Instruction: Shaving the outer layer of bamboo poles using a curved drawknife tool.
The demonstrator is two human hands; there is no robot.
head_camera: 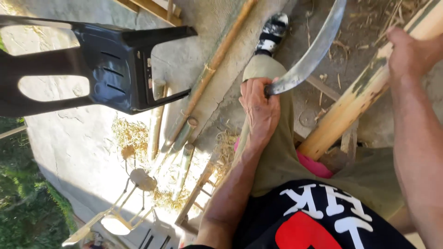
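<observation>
Concrete yard, straw, black chair (pixel 115 69) upper left | left hand (pixel 259 110) centre, fist closed on blade (pixel 314 53) curving to upper right | right hand (pixel 408 55) grips pole (pixel 355 103), long axis lower-centre to upper right, right of blade

Curved blade (pixel 314 50) of dull grey metal, worn and streaked, faintly shiny along the edge. Thick pole (pixel 364 90) of pale stripped wood, smooth, with patches of green-brown bark left on. Thin pole (pixel 210 74) of tan cane, matt and knotted. Chair (pixel 115 69) of black moulded plastic, slightly glossy. Trousers (pixel 272 152) of olive cloth, matt and creased. Shirt (pixel 318 216) of black cloth with red and white print. Floor (pixel 69 133) of rough grey concrete, strewn with dry straw (pixel 131 133) and wood shavings.
</observation>
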